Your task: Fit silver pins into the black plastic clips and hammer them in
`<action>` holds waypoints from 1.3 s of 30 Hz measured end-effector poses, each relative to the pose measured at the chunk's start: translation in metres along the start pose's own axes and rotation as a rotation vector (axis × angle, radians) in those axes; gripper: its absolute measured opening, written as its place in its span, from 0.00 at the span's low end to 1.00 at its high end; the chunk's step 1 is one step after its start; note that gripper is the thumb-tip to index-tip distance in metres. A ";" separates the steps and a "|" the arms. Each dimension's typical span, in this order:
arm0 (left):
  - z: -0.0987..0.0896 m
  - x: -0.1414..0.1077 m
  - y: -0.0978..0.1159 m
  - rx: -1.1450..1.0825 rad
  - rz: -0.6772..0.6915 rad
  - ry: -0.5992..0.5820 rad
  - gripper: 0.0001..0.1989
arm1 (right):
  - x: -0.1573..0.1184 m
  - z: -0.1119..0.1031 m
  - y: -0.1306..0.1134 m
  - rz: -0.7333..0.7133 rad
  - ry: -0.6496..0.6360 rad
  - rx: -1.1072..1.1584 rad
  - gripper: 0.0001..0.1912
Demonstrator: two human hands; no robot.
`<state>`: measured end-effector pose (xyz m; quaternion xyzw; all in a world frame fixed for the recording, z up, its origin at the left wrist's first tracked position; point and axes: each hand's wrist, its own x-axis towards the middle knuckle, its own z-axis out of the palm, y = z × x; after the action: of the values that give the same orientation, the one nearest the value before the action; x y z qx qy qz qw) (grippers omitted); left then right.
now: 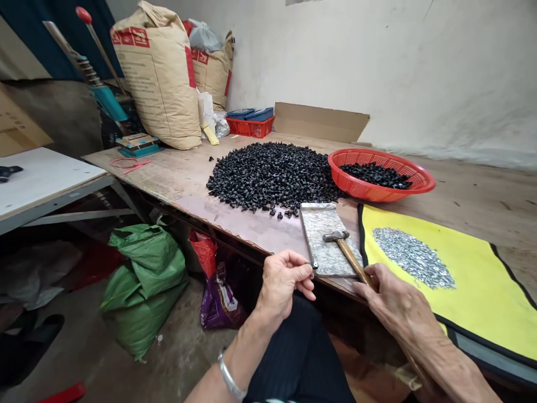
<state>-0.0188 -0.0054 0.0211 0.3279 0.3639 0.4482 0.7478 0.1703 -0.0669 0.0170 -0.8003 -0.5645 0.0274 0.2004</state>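
Note:
My left hand (286, 280) pinches a small black part (314, 265) between thumb and forefinger, at the near left corner of a speckled stone slab (316, 246). My right hand (396, 296) is wrapped round the wooden handle of a hammer (350, 256), whose metal head lies over the slab. Behind the slab a large pile of small black parts (277, 173) covers the table. A red basket (423, 180) at the right of the pile holds more black parts. Small shiny metal pieces (413, 257) are spread on a yellow cloth (482, 280) right of the slab.
At the back left stand large paper sacks (159, 78), a lever press (107, 101) and a red crate with blue lids (251, 127). A cardboard strip (319, 122) leans on the wall. Green (145, 285) and purple (220, 302) bags sit below the table's front edge.

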 end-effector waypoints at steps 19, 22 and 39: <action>0.015 0.061 -0.007 0.287 -0.082 0.063 0.09 | 0.004 -0.033 -0.002 0.500 -0.527 0.977 0.18; 0.015 0.062 -0.008 0.296 -0.085 0.071 0.09 | -0.008 -0.036 -0.011 0.249 -0.274 0.725 0.17; 0.014 0.065 -0.004 0.320 -0.120 0.074 0.08 | -0.014 -0.003 -0.021 -0.173 0.169 0.021 0.19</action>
<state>0.0164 0.0504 0.0090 0.4037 0.4765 0.3510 0.6977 0.1470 -0.0744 0.0247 -0.7459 -0.6122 -0.0517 0.2574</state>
